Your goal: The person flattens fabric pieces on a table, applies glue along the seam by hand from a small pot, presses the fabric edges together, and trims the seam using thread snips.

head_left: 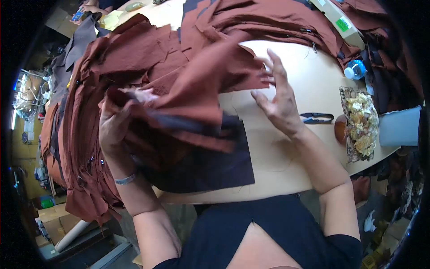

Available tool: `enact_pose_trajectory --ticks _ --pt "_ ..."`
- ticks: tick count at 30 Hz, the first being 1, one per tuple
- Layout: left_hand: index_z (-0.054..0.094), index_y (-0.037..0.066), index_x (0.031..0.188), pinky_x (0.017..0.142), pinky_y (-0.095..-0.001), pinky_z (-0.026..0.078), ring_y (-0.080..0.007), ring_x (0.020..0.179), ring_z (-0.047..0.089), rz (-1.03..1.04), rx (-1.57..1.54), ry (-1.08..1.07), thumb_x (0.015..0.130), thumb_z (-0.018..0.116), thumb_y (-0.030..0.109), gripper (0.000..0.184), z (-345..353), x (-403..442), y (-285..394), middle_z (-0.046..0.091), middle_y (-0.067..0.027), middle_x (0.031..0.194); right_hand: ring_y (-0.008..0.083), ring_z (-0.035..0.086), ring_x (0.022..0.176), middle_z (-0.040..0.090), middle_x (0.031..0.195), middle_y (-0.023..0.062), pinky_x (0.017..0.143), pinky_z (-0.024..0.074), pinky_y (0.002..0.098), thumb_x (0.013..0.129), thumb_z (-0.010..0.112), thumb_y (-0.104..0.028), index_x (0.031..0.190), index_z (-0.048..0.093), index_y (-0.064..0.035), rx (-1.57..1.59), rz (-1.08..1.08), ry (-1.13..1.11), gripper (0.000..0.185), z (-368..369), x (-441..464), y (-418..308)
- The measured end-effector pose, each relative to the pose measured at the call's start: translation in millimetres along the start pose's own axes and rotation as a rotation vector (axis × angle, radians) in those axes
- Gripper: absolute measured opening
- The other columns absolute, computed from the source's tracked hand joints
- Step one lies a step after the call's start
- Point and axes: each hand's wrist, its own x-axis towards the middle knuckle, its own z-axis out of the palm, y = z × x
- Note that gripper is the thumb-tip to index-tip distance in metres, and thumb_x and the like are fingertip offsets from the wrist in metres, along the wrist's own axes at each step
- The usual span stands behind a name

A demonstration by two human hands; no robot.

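Note:
My left hand (117,122) is closed on a rust-brown fabric piece (197,89), its fingers wrapped around the bunched edge. The cloth stretches across toward the right, partly blurred by motion, with a dark lining strip hanging beneath it. My right hand (280,98) is raised beside the far end of the cloth, fingers spread. Whether its fingertips touch the cloth edge I cannot tell. Under the lifted piece, a dark fabric panel (215,170) lies flat on the light tabletop (277,166). Black thread snips (317,118) rest to the right of my right hand.
Piled rust-brown fabric (85,134) drapes over the table's left side, and more (268,22) lies along the back. At right are a blue-capped bottle (354,70), a slab with crumpled yellowish material (362,125) and a pale blue bin (399,127). Another person's hand (92,6) shows at top left.

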Motion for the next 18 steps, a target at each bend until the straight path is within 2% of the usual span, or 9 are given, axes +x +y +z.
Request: enact_pose_trajectory --ticks 1,2,4,9,10,12,13,16,18 --pt "0.054 -0.001 0.107 0.09 -0.0416 0.044 -0.0295 0.097 0.058 -0.029 -0.032 0.149 0.077 0.061 -0.001 0.031 13.1 -11.2 0.8 0.058 -0.0161 0.104 0.0242 0.049 0.107 0.038 0.135 0.0126 0.089 0.0439 0.0338 0.069 0.064 0.006 0.143 0.015 -0.0115 0.015 0.0 -0.001 0.09 0.5 1.8 4.2" --pt "0.055 -0.001 0.103 0.089 -0.049 0.042 -0.0339 0.095 0.058 0.047 0.147 -0.057 0.078 0.063 0.007 0.028 12.1 -9.0 -6.1 0.06 -0.0177 0.096 0.0255 0.047 0.112 0.034 0.138 0.0125 0.09 0.0434 0.0339 0.066 0.066 0.007 0.143 0.014 -0.0131 0.03 -0.003 0.0 0.095 1.7 3.3 6.2" --pt "0.056 -0.002 0.099 0.09 -0.0518 0.04 -0.0363 0.094 0.057 0.136 0.108 -0.171 0.077 0.066 0.018 0.031 23.3 -7.4 -9.3 0.061 -0.0195 0.091 0.0275 0.038 0.123 0.025 0.144 0.0114 0.096 0.0389 0.0348 0.064 0.07 0.007 0.144 0.01 -0.016 -0.049 -0.064 -0.079 0.102 4.8 1.7 6.7" --pt "0.055 -0.005 0.099 0.092 -0.0482 0.039 -0.0363 0.093 0.057 0.139 0.087 -0.147 0.076 0.067 0.023 0.038 20.8 -14.7 -13.8 0.061 -0.0207 0.093 0.0231 0.053 0.108 0.056 0.117 0.0127 0.095 0.0393 0.0351 0.069 0.068 0.005 0.143 0.015 -0.0146 0.053 -0.079 -0.087 0.093 2.9 5.2 -17.3" --pt "0.054 -0.005 0.099 0.092 -0.0472 0.039 -0.0363 0.093 0.057 0.122 0.064 -0.104 0.075 0.067 0.024 0.04 19.6 -17.3 -14.7 0.06 -0.021 0.093 0.0168 0.058 0.095 0.063 0.096 0.0078 0.09 0.0426 0.0303 0.074 0.064 0.007 0.141 0.019 -0.0128 0.241 -0.013 -0.118 0.084 1.0 4.2 -8.9" --pt "0.051 -0.006 0.111 0.091 -0.0427 0.041 -0.0359 0.098 0.056 0.058 0.131 0.019 0.076 0.064 0.025 0.049 -27.1 -31.0 -15.0 0.057 -0.0234 0.106 0.012 0.058 0.09 0.062 0.094 0.0063 0.083 0.0456 0.0248 0.076 0.059 0.009 0.141 0.022 -0.0103 0.422 0.099 -0.104 0.077 -11.0 1.7 -22.8" --pt "0.05 -0.006 0.113 0.091 -0.0413 0.041 -0.0345 0.1 0.056 0.056 0.167 -0.044 0.076 0.064 0.022 0.049 -5.8 -22.8 -0.4 0.056 -0.0238 0.111 0.0122 0.058 0.091 0.062 0.095 0.0069 0.082 0.048 0.0247 0.078 0.056 0.01 0.139 0.024 -0.0077 0.4 0.009 -0.081 0.072 -22.9 4.3 -29.1" --pt "0.046 -0.008 0.121 0.091 -0.0294 0.042 -0.021 0.106 0.054 0.053 0.103 -0.047 0.081 0.06 0.016 0.049 19.6 -9.4 14.2 0.052 -0.0235 0.121 0.0168 0.058 0.098 0.059 0.106 0.0105 0.09 0.0476 0.03 0.075 0.055 0.014 0.138 0.027 -0.0045 0.788 0.172 0.011 0.072 -53.1 4.0 -57.8" --pt "0.048 -0.005 0.122 0.089 -0.0271 0.041 -0.0169 0.102 0.055 0.001 0.613 0.312 0.084 0.058 0.009 0.041 37.2 7.2 10.8 0.053 -0.0192 0.12 0.0177 0.056 0.104 0.056 0.112 0.0112 0.093 0.0452 0.0297 0.073 0.053 0.016 0.138 0.027 -0.0047 0.556 0.246 0.031 0.073 -61.3 6.4 -55.8"
